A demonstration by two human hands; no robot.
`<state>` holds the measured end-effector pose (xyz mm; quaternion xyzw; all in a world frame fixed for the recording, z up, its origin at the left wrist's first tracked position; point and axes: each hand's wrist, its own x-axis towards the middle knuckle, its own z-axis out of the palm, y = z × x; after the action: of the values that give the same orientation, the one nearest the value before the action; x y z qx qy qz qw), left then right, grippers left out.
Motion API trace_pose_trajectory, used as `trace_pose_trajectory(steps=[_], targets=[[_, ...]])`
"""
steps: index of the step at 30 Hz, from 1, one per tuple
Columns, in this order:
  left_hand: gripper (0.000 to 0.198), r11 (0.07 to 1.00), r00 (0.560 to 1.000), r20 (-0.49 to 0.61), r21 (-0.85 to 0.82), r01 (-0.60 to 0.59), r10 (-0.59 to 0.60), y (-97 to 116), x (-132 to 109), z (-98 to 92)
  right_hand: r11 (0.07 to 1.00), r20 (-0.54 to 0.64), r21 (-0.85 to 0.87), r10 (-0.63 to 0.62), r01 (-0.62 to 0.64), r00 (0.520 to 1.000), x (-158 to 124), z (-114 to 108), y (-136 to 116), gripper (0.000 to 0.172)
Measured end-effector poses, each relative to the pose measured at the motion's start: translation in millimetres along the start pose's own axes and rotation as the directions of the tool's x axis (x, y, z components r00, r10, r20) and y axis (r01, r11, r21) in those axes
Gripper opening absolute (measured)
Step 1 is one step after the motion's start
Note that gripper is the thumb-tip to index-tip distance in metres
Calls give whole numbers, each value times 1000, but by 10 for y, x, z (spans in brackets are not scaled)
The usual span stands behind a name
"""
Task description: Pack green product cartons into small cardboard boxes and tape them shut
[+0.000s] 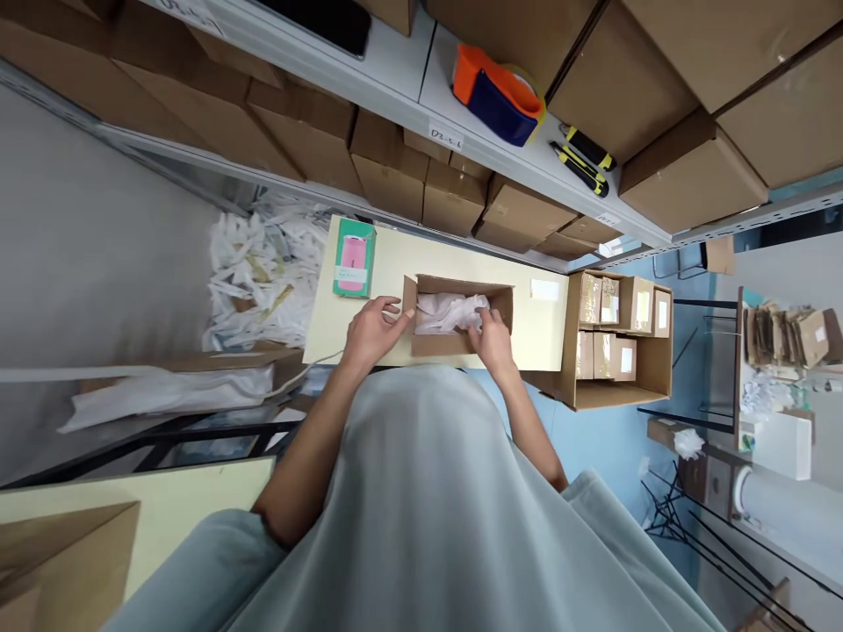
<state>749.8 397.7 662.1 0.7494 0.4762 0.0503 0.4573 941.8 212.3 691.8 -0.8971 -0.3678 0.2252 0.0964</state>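
Observation:
In front of me an open cardboard box (443,345) stands on the cream tabletop (388,254). White crumpled wrapping (451,313) lies inside it; whatever it may cover is hidden. My left hand (377,332) is at the box's left end, fingers apart, the thumb by the side flap. At the right end, my right hand (493,341) reaches over the near edge, its fingertips at the wrapping, curled loosely without a clear grip. A green box with a pink picture (354,257) lies left of the cardboard box. A white label (544,290) lies on the tabletop to the right.
A large carton (621,397) holding several small boxes stands at the right. Above the table, a shelf (395,66) carries cartons, an orange and blue tape dispenser (499,95) and utility knives (586,158). White paper scraps (263,272) are heaped at the left.

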Motion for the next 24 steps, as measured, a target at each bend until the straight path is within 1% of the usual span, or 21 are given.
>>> trace_pose_trajectory(steps=[1,3,5,7,9,11,14,16,17,19,22,24], targets=[[41,1000,1000,-14,-21,-9,9,-27,26,-42,998,55,-44,50,-47,997,106,64,-99,45],[43,999,997,-80,-31,-23,21,-103,101,-119,983,145,-125,149,-131,978,332,195,-267,50],[47,1000,987,-160,-17,-22,19,-198,210,-179,973,223,-170,195,-158,955,524,317,-403,50],[58,1000,980,-199,-14,3,-6,-285,339,-213,973,279,-180,190,-144,941,641,411,-519,49],[70,998,980,-191,-28,49,-53,-344,457,-218,977,302,-174,171,-122,938,674,462,-609,50],[74,997,983,-168,-44,69,-75,-374,537,-209,978,309,-175,162,-111,937,633,455,-653,51],[70,998,985,-175,-61,-9,-2,-399,593,-198,978,278,-177,154,-107,948,447,321,-606,51],[73,997,976,-217,-65,-48,33,-426,636,-193,984,203,-148,128,-99,971,257,160,-505,50],[78,997,971,-239,-66,-38,21,-443,670,-184,988,151,-121,111,-93,982,150,67,-441,50],[94,996,963,-262,-77,52,-71,-477,766,-145,995,49,-54,86,-84,995,-63,-128,-303,49],[117,967,942,-222,-101,235,-252,-495,920,-39,995,-52,51,91,-88,994,-324,-386,-122,49],[120,949,930,-192,-91,301,-313,-468,972,26,991,-98,97,106,-97,990,-429,-517,-44,47]])
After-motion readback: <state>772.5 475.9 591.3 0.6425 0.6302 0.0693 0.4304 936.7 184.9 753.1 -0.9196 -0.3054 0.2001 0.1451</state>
